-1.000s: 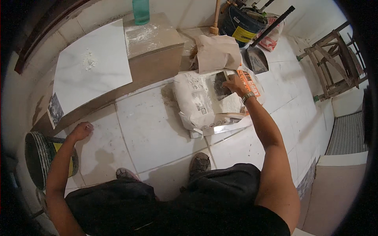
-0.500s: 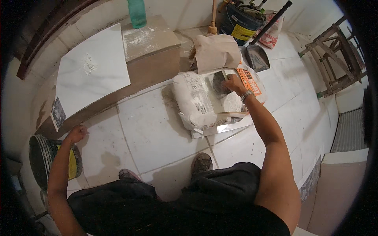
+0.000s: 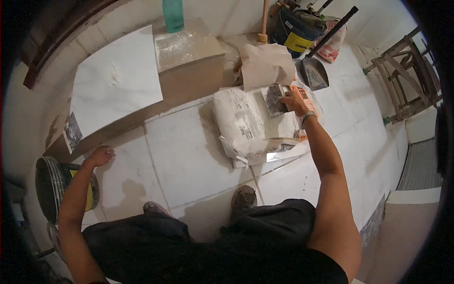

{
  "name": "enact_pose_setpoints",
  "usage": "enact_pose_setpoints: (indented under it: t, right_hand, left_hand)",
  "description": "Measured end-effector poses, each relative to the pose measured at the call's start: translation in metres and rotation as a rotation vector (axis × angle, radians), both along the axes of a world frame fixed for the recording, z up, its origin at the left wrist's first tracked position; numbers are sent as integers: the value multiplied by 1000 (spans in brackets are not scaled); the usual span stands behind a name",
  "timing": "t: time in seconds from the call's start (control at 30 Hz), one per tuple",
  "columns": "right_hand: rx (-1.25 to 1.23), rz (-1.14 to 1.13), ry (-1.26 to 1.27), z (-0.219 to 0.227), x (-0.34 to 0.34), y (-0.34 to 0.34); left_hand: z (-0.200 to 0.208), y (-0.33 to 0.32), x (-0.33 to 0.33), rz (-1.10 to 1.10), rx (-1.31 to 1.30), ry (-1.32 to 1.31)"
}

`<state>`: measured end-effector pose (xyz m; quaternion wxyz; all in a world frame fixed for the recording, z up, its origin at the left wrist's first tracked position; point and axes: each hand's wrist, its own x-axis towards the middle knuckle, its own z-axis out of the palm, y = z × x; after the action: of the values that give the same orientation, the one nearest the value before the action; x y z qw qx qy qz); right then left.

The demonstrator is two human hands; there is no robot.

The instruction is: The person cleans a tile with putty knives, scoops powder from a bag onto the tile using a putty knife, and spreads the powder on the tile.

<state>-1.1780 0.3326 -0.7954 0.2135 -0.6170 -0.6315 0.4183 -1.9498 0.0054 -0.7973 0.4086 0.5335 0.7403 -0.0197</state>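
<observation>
At the opened bag of white powder [image 3: 239,125], my right hand [image 3: 294,102] grips a flat, dark, square-bladed scraper [image 3: 274,100]. The blade lies over the bag's torn opening, where loose white powder shows, and its handle is mostly hidden in my fingers. A metal watch circles my right wrist. To the left, my left hand [image 3: 100,156] hangs above the floor tiles with its fingers curled in and nothing visible in them. Beside that forearm stands a dark bucket [image 3: 47,189] with a yellow label.
A white marble-patterned sheet [image 3: 118,66] with a little powder rests on a low ledge [image 3: 189,71], near a green bottle [image 3: 173,16]. Brown paper [image 3: 267,64] lies behind the bag. Beyond are a dustpan [image 3: 314,75], a tool-filled bucket [image 3: 295,31] and a wooden stand [image 3: 402,75].
The view has shifted slightly, so most things sit a little further right. My right hand stays on the scraper over the bag, with the blade's angle slightly changed. My left hand remains low.
</observation>
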Motion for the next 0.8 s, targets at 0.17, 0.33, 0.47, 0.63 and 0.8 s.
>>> enact_pose_setpoints:
  t: [0.17, 0.33, 0.47, 0.63, 0.8]
  right_hand:
    - [138, 39, -434, -3, 24, -11]
    - [160, 126, -383, 11, 11, 13]
    - [2, 53, -434, -16, 20, -4]
    - [250, 100, -692, 2, 38, 15]
    - [33, 108, -107, -8, -6, -5]
  left_hand:
    - [-12, 6, -15, -85, -116, -6]
    - [-23, 5, -65, 249, 23, -236]
    - [-24, 40, 5, -104, 58, -23]
    - [-1, 29, -1, -82, 110, -16]
    - [2, 16, -1, 89, -17, 66]
